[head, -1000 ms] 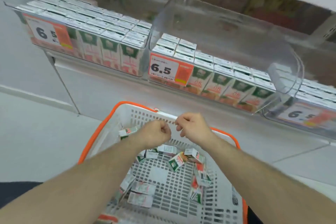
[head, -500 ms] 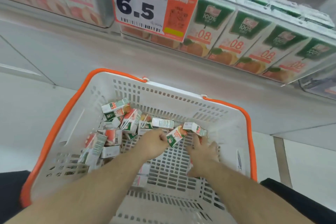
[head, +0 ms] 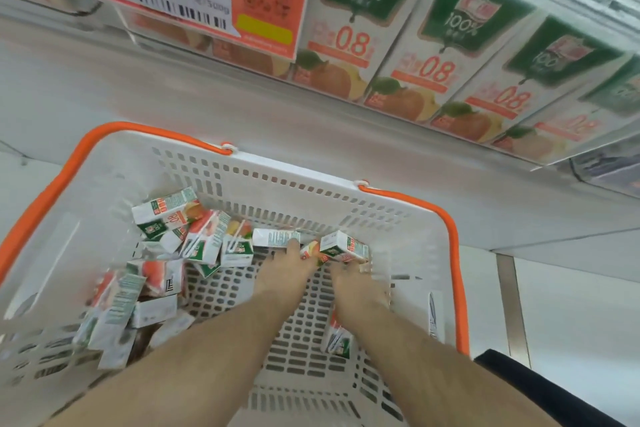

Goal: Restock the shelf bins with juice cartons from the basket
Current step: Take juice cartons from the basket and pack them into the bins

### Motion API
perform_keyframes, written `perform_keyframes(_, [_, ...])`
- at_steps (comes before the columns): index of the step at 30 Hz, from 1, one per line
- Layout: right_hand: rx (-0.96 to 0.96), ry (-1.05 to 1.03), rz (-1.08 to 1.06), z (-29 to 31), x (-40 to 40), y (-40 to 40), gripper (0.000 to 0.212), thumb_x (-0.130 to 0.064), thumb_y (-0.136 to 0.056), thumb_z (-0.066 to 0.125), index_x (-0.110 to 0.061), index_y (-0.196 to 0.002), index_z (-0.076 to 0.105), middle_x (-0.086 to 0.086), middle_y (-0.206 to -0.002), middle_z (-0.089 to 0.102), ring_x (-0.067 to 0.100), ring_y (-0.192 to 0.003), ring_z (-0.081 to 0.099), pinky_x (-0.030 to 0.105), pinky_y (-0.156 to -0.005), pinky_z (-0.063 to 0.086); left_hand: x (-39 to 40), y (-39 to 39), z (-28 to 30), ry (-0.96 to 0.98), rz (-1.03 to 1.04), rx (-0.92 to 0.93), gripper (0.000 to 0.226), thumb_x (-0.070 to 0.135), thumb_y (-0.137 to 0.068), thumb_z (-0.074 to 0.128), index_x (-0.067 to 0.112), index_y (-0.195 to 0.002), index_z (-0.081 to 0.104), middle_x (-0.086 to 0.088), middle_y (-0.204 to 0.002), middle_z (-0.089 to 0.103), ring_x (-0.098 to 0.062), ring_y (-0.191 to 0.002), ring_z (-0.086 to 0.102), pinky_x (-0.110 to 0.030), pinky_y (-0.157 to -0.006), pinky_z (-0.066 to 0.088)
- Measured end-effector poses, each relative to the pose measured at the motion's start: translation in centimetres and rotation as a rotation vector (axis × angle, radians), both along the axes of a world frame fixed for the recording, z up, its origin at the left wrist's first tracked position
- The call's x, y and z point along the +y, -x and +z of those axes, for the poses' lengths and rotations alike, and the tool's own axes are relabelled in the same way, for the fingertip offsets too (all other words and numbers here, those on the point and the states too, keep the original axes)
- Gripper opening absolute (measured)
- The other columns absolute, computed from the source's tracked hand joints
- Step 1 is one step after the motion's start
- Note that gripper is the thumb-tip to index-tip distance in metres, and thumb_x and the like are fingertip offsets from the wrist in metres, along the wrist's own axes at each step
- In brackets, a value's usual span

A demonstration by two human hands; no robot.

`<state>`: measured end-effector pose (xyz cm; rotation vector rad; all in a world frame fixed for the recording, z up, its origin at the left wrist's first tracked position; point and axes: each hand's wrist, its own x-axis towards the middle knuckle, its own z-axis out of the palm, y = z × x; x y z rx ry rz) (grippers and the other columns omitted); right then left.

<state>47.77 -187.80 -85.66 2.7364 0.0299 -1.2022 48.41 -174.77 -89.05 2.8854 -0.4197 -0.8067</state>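
Both hands, the left hand and the right hand, are being pushed side by side into the basket, fingers being curled onto juice cartons just ahead, for lifting to the shelf bins above.

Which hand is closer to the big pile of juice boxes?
Left. The left hand is just right of the pile of juice cartons in the basket; the right hand is farther right.
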Motion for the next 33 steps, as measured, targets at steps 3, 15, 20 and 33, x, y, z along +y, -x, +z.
perform_keyframes(3, [-0.091,-0.186,-0.293,1.0,-1.4,-0.3,0.025,-0.02,-0.087,0.057,-0.021,-0.111,0.06,0.005,-0.107,0.066,0.024,-0.093,0.066,0.041,-0.081,0.058,0.8,0.1,-0.4,0.113,0.049,0.044,0.066,-0.002,-0.08,0.061,0.022,-0.138,0.039,-0.012,-0.129,0.034,-0.03,-0.108,0.047,-0.038,-0.088,0.048])
perform_keyframes(15, [-0.163,-0.839,-1.117,12.5,0.4,-2.3,0.039,0.006,-0.079,0.042,-0.01,-0.073,0.076,0.011,-0.074,0.071,0.023,-0.066,0.064,0.027,-0.051,0.04,7.4,-1.0,11.5,0.81,0.487,0.186,0.026,0.014,-0.072,0.069,0.023,-0.086,0.05,0.001,-0.103,0.065,-0.012,-0.059,0.053,-0.023,-0.051,0.042])
perform_keyframes(20, [-0.147,-1.129,-1.158,18.2,2.4,-1.4,0.043,0.008,-0.071,0.037,-0.008,-0.083,0.075,0.012,-0.084,0.071,0.029,-0.08,0.062,0.034,-0.064,0.043,10.4,-1.6,19.0,1.122,0.688,0.321,0.016,0.009,-0.068,0.059,0.017,-0.08,0.055,-0.019,-0.101,0.069,-0.026,-0.082,0.058,-0.03,-0.062,0.04])
perform_keyframes(33, [-0.582,-1.217,-0.561,32.5,6.6,0.5,0.043,0.014,-0.074,0.066,-0.02,-0.094,0.052,0.01,-0.093,0.065,0.016,-0.062,0.058,0.024,-0.051,0.047,15.2,-0.9,34.9,1.644,0.69,0.437,0.039,0.004,-0.023,0.041,0.008,-0.062,0.045,-0.012,-0.067,0.053,-0.022,-0.055,0.04,-0.028,-0.058,0.032])
